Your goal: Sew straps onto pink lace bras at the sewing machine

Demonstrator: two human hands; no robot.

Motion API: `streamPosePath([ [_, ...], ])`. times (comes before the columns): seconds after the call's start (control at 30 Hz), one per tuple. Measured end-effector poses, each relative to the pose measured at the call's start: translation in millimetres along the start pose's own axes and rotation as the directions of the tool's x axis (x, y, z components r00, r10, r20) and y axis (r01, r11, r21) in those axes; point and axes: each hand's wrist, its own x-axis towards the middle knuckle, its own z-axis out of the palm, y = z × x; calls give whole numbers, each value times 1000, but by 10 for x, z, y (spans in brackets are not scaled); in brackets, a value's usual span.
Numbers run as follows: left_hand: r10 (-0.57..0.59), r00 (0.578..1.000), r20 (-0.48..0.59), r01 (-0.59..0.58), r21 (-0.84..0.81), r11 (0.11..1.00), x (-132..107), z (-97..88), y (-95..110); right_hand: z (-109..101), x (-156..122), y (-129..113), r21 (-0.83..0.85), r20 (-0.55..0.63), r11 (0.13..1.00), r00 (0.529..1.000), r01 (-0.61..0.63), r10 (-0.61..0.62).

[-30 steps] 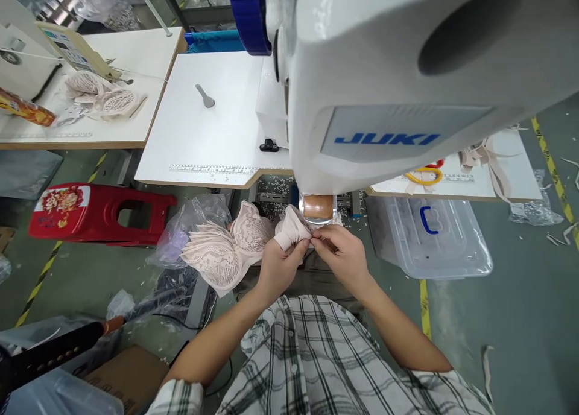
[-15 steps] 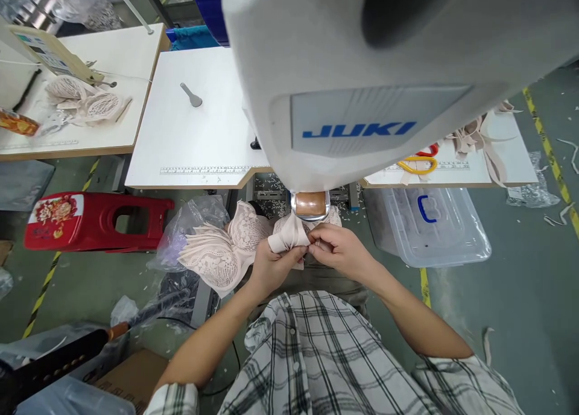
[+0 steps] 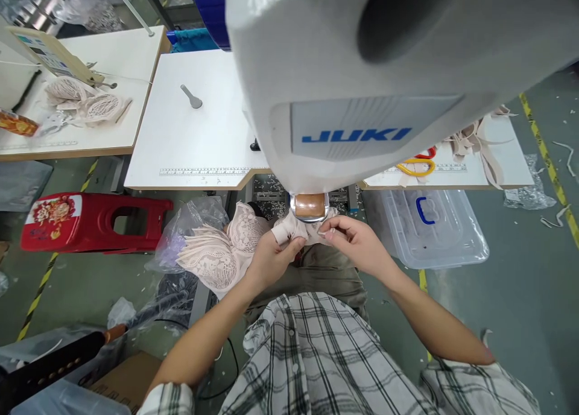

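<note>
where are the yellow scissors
In the head view, the yellow scissors lie on the right-hand table, just right of the sewing machine, beside beige straps.

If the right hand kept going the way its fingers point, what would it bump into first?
The right hand points at the pale fabric it pinches; just past that, probably the left hand, though depth is unclear.

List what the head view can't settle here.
Head view:
- Needle area: hidden under the machine head.
- Far edge of the pink fabric: covered by the grip of left hand and right hand.
- Blades of the scissors: behind the machine head.
- Contents of the clear bin: blurred through the lid.
</note>
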Motion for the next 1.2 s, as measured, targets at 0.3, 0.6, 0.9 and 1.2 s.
streamPosePath([
  [0.3,102,988,113,-118,146,982,3,9,178,-102,-82,-139,-171,51,984,997,59,-51],
  [0.6,57,993,105,-76,192,978,18,52,249,-154,-43,-218,-174,115,982,992,71,-51],
  [0.9,-63,994,91,61,25,998,79,-1,250,-162,108,-119,-40,243,998,968,-49,57],
  [1.2,-161,986,44,167,-265,950,81,73,159,-78,1,-184,153,189,971,970,-181,151],
])
